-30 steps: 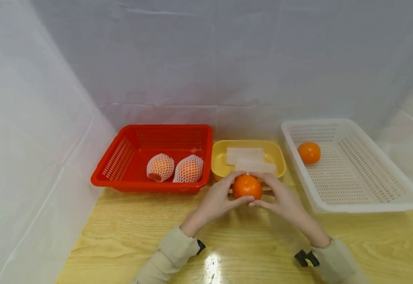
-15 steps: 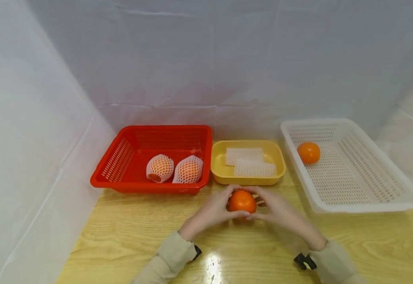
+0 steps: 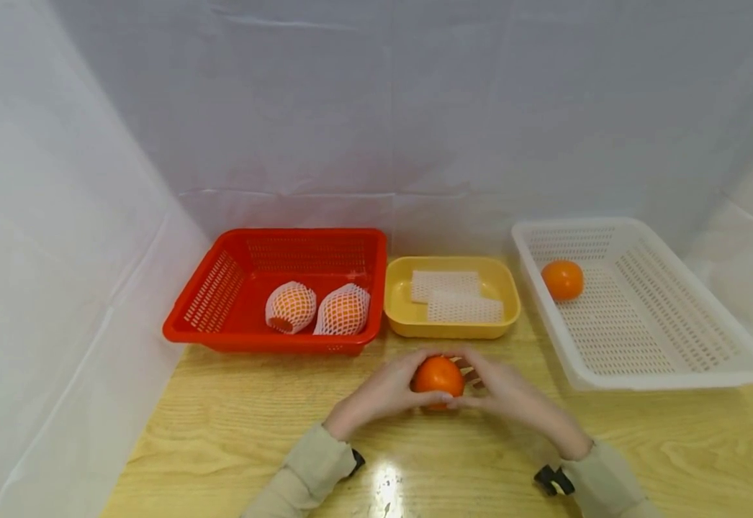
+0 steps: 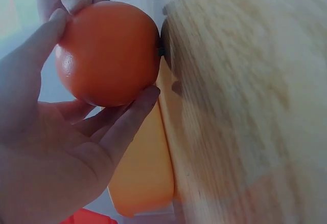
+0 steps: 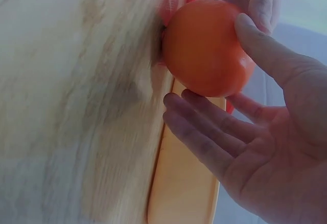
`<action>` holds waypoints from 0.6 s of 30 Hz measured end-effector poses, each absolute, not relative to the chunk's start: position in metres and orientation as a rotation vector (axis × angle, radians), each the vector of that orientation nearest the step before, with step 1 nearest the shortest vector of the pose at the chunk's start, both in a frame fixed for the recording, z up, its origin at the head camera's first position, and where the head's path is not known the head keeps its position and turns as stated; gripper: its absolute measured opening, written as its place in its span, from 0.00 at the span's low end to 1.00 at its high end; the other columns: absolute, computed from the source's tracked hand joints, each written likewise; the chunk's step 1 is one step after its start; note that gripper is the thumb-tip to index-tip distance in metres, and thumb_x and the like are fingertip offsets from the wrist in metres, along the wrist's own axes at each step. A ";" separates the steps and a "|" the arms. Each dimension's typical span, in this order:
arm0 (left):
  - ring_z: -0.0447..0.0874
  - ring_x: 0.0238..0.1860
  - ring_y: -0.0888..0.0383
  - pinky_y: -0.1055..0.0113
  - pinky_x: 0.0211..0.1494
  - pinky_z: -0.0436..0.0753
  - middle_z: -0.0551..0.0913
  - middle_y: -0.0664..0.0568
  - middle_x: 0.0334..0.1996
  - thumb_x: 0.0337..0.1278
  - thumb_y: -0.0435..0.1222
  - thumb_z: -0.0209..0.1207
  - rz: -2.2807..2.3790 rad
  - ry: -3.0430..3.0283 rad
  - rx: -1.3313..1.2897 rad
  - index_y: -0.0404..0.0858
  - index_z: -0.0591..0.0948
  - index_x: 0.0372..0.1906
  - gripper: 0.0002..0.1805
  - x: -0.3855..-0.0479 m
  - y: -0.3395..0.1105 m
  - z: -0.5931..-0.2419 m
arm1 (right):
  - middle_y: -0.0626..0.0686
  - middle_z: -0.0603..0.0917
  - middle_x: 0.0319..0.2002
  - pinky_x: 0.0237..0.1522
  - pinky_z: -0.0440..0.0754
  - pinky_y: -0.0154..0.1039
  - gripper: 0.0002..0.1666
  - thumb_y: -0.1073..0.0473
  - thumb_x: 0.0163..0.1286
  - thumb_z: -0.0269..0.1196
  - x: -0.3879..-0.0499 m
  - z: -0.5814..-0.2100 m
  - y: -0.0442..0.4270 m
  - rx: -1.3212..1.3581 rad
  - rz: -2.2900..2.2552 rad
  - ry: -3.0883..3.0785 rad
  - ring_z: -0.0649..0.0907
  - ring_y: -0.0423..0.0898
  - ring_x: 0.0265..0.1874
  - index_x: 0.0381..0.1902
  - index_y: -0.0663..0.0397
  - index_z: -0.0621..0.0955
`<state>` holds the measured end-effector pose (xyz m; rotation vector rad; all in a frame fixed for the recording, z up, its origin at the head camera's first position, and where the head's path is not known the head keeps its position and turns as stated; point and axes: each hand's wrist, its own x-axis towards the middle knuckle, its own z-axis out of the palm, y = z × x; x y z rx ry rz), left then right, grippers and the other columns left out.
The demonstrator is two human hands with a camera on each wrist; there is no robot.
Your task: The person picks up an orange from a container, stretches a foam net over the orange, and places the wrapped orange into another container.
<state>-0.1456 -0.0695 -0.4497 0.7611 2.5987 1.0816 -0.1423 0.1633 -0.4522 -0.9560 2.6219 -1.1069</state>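
Note:
Between both hands is a smooth, round orange fruit, low over the wooden table near its middle. A small dark stem end faces the tabletop in the left wrist view; whether it touches the wood I cannot tell. My left hand grips the fruit's left side, thumb in front and fingers behind and under. My right hand holds the other side with thumb and forefinger, while its remaining fingers spread below the fruit in the right wrist view. Both thumb tips meet at the front.
Behind the hands stands a yellow tray with white foam net sleeves. A red basket at left holds two net-wrapped fruits. The white basket at right holds one bare orange fruit.
Both hands have brought the orange fruit down and toward me, away from the yellow tray's front edge, and slightly left. The baskets and their contents stay put.

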 end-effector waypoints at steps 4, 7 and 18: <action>0.79 0.54 0.59 0.61 0.55 0.80 0.79 0.54 0.61 0.60 0.59 0.65 1.075 2.592 0.747 0.50 0.71 0.72 0.38 -0.145 -0.070 -0.450 | 0.62 0.83 0.57 0.47 0.87 0.45 0.41 0.50 0.63 0.73 -0.142 -0.453 0.164 -0.973 -1.107 2.610 0.87 0.54 0.47 0.68 0.56 0.69; 0.78 0.56 0.57 0.59 0.56 0.80 0.78 0.53 0.64 0.61 0.59 0.64 1.083 2.587 0.732 0.49 0.69 0.74 0.40 -0.145 -0.070 -0.450 | 0.60 0.81 0.61 0.49 0.86 0.48 0.41 0.49 0.65 0.72 -0.145 -0.452 0.165 -0.960 -1.101 2.616 0.86 0.54 0.49 0.70 0.55 0.69; 0.73 0.66 0.50 0.51 0.65 0.76 0.71 0.48 0.72 0.64 0.59 0.62 1.010 2.610 0.713 0.43 0.66 0.76 0.41 -0.145 -0.069 -0.449 | 0.57 0.83 0.58 0.51 0.84 0.55 0.23 0.57 0.71 0.67 -0.176 -0.433 0.178 -0.914 -1.152 2.885 0.85 0.58 0.50 0.61 0.56 0.79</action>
